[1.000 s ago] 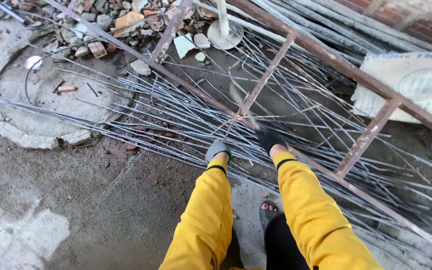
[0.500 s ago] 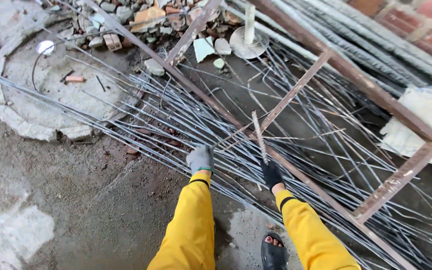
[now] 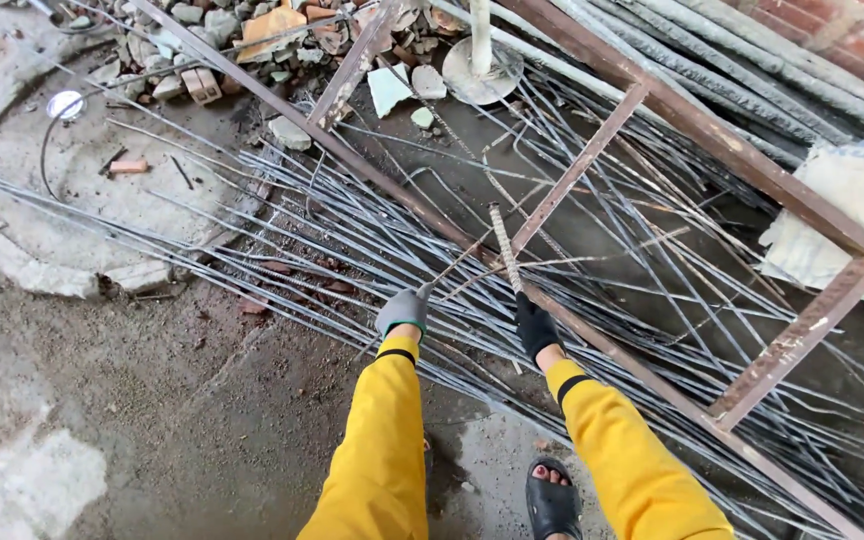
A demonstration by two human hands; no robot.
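Rebar sorting underway: right hand (image 3: 535,326), dark glove, clamped on short ribbed rod (image 3: 504,248) lifted upright above rebar pile (image 3: 352,235); left hand (image 3: 404,311), grey glove, closed on thin wire (image 3: 449,273). Next likely needs freeing rod from rusty frame (image 3: 592,160). Pale sack (image 3: 852,215) far right, printing unreadable.

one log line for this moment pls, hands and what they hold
left hand: gloved, gripping thin rod | right hand: gloved, holding ribbed rebar piece upright | under: steel rod pile, rusty frame

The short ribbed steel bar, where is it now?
In the head view, the right hand holds the short ribbed bar upright near the middle, over the rusty frame and the pile of thin rods.
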